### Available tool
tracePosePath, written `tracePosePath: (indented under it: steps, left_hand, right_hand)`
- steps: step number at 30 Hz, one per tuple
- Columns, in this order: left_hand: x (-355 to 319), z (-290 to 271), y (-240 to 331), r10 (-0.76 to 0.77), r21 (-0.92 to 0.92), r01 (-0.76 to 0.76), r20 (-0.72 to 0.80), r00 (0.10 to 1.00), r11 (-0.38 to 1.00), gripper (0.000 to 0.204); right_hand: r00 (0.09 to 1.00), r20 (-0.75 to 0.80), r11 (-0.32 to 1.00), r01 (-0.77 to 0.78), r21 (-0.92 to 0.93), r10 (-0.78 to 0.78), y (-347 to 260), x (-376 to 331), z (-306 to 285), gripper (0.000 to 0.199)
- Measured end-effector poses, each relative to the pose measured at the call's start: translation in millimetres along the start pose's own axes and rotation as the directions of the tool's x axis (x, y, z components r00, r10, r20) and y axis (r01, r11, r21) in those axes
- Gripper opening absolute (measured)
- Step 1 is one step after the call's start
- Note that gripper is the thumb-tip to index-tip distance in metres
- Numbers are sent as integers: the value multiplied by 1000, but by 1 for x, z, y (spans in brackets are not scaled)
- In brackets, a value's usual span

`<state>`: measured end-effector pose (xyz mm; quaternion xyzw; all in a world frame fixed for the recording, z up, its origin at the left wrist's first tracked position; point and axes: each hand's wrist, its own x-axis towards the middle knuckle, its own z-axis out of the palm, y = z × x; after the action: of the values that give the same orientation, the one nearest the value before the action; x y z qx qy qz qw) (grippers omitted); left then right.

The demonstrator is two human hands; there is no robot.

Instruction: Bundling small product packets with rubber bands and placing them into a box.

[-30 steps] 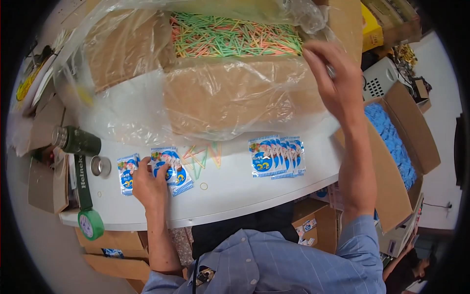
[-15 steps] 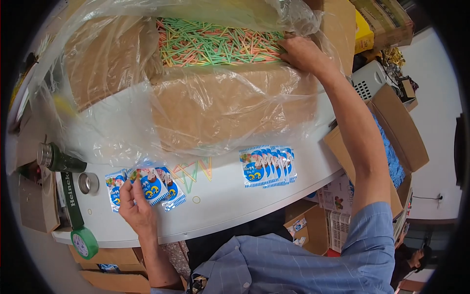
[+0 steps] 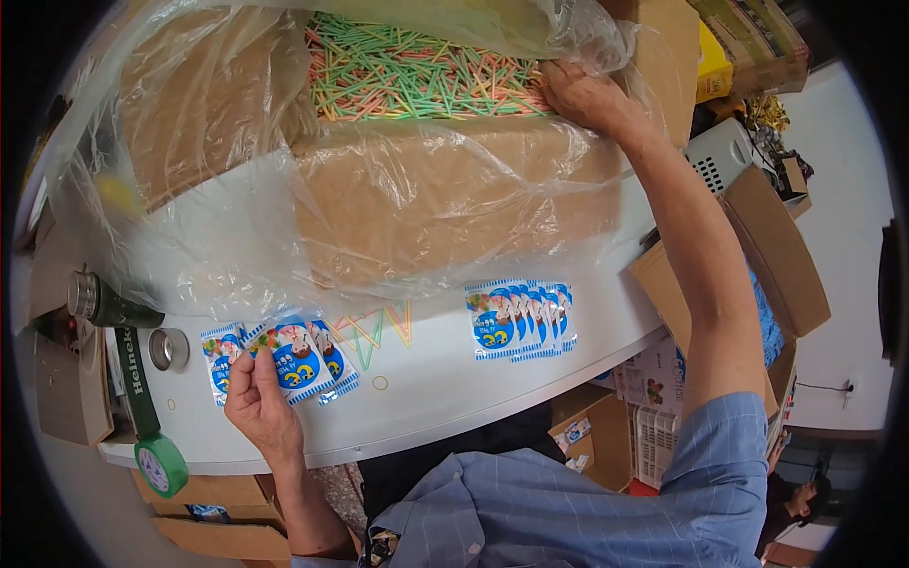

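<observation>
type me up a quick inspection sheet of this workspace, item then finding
Surface: white table with a curved front edge.
Things: fanned blue-and-white plastic packets; thin multicoloured sticks inside a brown cardboard box draped in clear plastic.
Clutter: dark green metal-capped bottle, green tape roll, loose sticks.
Hands: left hand pinches a blue-and-white packet; right hand at the box's right end, grip unclear.
Cables: one thin dark cable by the right wall.
Surroundings: open cardboard box with blue contents; another person, lower right.
</observation>
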<state>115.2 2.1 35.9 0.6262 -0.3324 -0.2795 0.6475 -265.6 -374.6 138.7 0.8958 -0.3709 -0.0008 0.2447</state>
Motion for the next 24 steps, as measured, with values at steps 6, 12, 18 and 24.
tracePosePath:
  steps: [6,12,18,24]
  left_hand:
    - [-1,-1,5,8,-11,-8,14,1000,1000,14]
    - [-2,6,13,52,-44,-53,-5,999,998,13]
    - [-3,24,39,83,-214,-73,41,996,974,12]
    - [-6,64,75,-38,-636,140,172,984,759,13]
  right_hand:
    - [998,58,985,-11,173,1,15,1,-4,23]
    - [985,-3,898,-157,410,174,-2,1,-53,34]
    - [914,337,261,-391,883,227,-32,-13,-110,36]
    - [890,416,-434,-454,778,-186,-125,-64,-146,28]
